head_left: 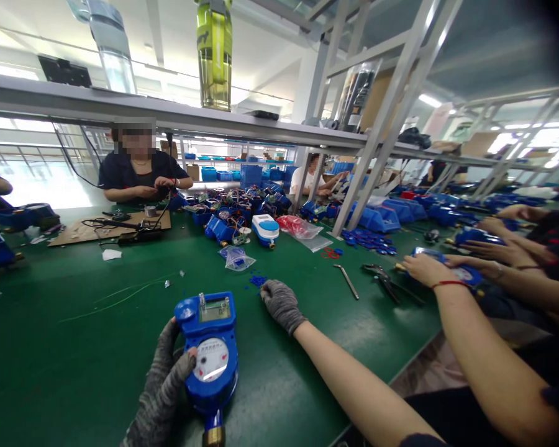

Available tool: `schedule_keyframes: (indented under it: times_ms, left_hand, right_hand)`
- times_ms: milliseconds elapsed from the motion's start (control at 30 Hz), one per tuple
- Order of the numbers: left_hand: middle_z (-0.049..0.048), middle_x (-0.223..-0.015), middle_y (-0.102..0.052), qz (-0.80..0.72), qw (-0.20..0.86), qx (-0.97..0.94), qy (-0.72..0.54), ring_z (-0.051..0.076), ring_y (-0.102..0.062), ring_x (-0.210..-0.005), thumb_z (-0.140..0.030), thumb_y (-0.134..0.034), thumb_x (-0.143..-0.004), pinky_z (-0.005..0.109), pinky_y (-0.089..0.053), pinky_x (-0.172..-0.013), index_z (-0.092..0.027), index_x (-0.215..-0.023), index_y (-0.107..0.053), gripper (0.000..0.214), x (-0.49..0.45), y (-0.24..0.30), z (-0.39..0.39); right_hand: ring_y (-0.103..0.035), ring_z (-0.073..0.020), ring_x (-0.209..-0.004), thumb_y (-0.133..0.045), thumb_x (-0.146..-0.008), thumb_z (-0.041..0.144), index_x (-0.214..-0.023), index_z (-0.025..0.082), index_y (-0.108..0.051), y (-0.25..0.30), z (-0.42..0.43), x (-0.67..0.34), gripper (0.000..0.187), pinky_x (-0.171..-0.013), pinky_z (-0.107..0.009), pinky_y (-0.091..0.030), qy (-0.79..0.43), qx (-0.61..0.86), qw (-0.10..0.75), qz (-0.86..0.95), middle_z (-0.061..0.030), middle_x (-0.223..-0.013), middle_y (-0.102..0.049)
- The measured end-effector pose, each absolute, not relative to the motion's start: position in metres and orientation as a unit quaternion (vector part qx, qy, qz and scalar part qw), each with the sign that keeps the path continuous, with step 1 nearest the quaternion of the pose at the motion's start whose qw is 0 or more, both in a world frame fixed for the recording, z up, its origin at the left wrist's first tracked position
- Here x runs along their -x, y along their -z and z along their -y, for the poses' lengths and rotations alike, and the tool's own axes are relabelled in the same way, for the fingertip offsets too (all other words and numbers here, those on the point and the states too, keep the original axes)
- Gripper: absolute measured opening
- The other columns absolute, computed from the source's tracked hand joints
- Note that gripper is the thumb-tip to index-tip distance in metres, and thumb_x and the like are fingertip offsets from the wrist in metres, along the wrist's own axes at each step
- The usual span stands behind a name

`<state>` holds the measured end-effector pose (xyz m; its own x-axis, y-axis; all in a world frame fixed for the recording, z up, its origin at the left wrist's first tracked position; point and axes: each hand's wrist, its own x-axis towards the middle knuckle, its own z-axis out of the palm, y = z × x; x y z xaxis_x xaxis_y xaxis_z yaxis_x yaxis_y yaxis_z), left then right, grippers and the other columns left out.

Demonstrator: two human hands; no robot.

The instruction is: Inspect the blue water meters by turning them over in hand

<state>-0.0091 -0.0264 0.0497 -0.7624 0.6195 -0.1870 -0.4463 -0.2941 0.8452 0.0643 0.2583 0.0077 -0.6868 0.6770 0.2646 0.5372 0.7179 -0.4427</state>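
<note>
- While the left hand clasps the blue meter by its left side, the thumb presses onto the white dial; that grip is closed snugly around the casing.
- And there's the meter, front and near on the green counter, display at the far end, brass fitting pointing back toward the wearer; whether it's lifted or resting, I can't tell.
- Over to the right hand, gloved in grey like the left: fingers curled down at the small blue pieces, well apart from the meter. Whether this grip pinches one, I can't tell.
- Just beyond those pieces, a clear bag; behind it, a white-and-blue meter with a bag of red parts beside it.
- Out to the right, a bent metal rod lies near the black pliers.
- Busy on that flank too: a co-worker's hand, red band at the wrist, rests on another blue meter.
- Across the counter, a person in dark clothing sits with both hands close together.
</note>
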Motion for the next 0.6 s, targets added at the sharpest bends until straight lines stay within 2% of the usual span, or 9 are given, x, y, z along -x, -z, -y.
schedule_keyframes:
  times_ms: [100,200,333,600]
  left_hand:
    - [0.0069,-0.120,-0.066,-0.494,0.328,-0.098,-0.799,0.030,-0.063,-0.107,-0.039,-0.086,-0.066,0.030,-0.059,-0.077,-0.032,-0.142,-0.035,0.091,0.008,-0.050,0.029]
    - [0.0059,-0.126,-0.062,-0.498,0.333,-0.122,-0.791,0.029,-0.061,-0.112,-0.039,-0.079,-0.075,0.030,-0.058,-0.083,-0.034,-0.143,-0.033,0.082,0.007,-0.049,0.030]
    - [0.0054,-0.132,-0.059,-0.480,0.337,-0.141,-0.798,0.027,-0.058,-0.116,-0.037,-0.075,-0.080,0.030,-0.056,-0.088,-0.034,-0.143,-0.031,0.077,0.006,-0.047,0.030]
    - [0.0046,-0.134,-0.057,-0.507,0.328,-0.145,-0.784,0.029,-0.056,-0.119,-0.039,-0.075,-0.080,0.031,-0.056,-0.088,-0.036,-0.144,-0.033,0.076,0.009,-0.045,0.032]
  right_hand:
    - [-0.061,-0.0158,-0.080,-0.057,-0.082,0.027,-0.086,0.015,-0.065,-0.027,-0.237,-0.071,0.015,-0.077,-0.028,-0.048,-0.366,0.271,0.285,0.843,-0.0053,-0.085,-0.068]
    - [-0.062,-0.0141,-0.078,-0.061,-0.079,0.025,-0.085,0.015,-0.064,-0.056,-0.198,-0.080,0.012,-0.072,-0.026,-0.049,-0.493,0.155,0.269,0.813,-0.0027,-0.083,-0.067]
    - [-0.060,-0.0124,-0.075,-0.063,-0.077,0.019,-0.081,0.015,-0.065,-0.082,-0.155,-0.091,0.006,-0.070,-0.024,-0.048,-0.509,0.094,0.231,0.824,-0.0014,-0.080,-0.066]
    - [-0.058,-0.0130,-0.073,-0.062,-0.075,0.014,-0.077,0.013,-0.066,-0.084,-0.145,-0.094,0.004,-0.069,-0.025,-0.047,-0.477,0.139,0.210,0.842,-0.0021,-0.077,-0.065]
